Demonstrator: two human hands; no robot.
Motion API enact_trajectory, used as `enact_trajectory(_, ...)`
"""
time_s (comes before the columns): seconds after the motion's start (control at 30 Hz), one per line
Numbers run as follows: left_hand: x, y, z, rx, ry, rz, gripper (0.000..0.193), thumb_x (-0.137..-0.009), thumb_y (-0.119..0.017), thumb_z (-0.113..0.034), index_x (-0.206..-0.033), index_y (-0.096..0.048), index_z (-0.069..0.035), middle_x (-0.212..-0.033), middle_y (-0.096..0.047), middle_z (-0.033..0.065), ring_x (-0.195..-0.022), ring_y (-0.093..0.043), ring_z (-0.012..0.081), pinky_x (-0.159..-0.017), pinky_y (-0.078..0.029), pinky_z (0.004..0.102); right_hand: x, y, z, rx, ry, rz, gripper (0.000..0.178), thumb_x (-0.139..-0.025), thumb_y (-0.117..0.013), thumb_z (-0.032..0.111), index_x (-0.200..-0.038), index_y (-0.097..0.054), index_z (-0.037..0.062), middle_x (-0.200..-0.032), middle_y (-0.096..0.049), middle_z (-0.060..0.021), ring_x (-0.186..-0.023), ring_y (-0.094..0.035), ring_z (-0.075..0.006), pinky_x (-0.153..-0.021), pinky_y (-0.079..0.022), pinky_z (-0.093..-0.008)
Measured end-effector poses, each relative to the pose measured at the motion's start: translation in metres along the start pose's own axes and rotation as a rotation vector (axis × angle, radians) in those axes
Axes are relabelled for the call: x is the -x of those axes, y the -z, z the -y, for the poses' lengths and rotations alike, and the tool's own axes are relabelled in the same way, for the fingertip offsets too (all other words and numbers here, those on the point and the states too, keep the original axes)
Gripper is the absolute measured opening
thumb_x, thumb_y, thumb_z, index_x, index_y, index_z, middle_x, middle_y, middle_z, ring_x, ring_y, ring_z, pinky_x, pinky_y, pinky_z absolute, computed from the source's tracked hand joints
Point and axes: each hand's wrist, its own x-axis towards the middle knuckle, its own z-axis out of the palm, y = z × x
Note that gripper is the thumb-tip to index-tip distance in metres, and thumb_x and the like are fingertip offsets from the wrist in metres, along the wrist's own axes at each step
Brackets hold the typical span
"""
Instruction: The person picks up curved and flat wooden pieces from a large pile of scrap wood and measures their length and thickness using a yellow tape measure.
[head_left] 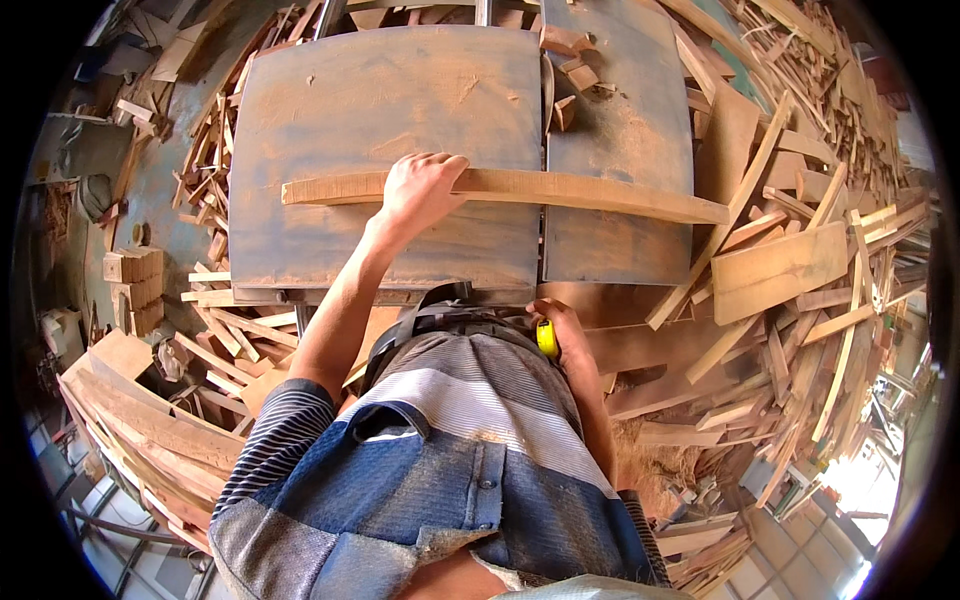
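Note:
A long, narrow wooden board (590, 191) lies crosswise over the metal saw table (390, 110), spanning the slot between its two plates. My left hand (425, 190) is closed over the board left of its middle, fingers wrapped across the far edge. Low by my waist, at the table's near edge, my right hand (565, 325) is curled round a yellow tape measure (547, 338); part of its grip is hidden. Beyond the board, a saw blade (547, 80) shows edge-on in the slot.
Small wood offcuts (580, 72) lie on the right plate near the blade, and sawdust covers both plates. Heaped scrap wood (800, 260) crowds the right side. More boards (160, 420) are piled at the lower left, with stacked blocks (135, 280) beyond.

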Motion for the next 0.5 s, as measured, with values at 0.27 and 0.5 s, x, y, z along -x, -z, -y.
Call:
enact_trajectory(0.27,0.000,0.001,-0.001,-0.003,-0.005,-0.009,0.045,-0.077,-0.081,-0.027,-0.116,-0.068,-0.008,-0.106,-0.073,0.0112,-0.104,-0.069,0.0305,-0.091,-0.053,0.0420,0.001,-0.002,0.001,-0.057,0.001,0.015,0.023,-0.090,-0.068,0.027,-0.094,-0.073,0.0054,-0.083,-0.068,-0.0030,-0.074,-0.059,-0.0135,-0.072,-0.046,-0.0265)
enact_trajectory(0.5,0.000,0.006,-0.004,0.016,0.007,0.010,0.045,-0.077,-0.081,-0.027,-0.116,-0.068,-0.008,-0.106,-0.073,0.0114,-0.104,-0.068,0.0315,-0.090,-0.054,0.0423,-0.003,0.000,-0.003,-0.044,-0.014,0.015,0.022,-0.091,-0.069,0.027,-0.093,-0.073,0.0062,-0.081,-0.067,-0.0013,-0.072,-0.058,-0.0122,-0.070,-0.045,-0.0263)
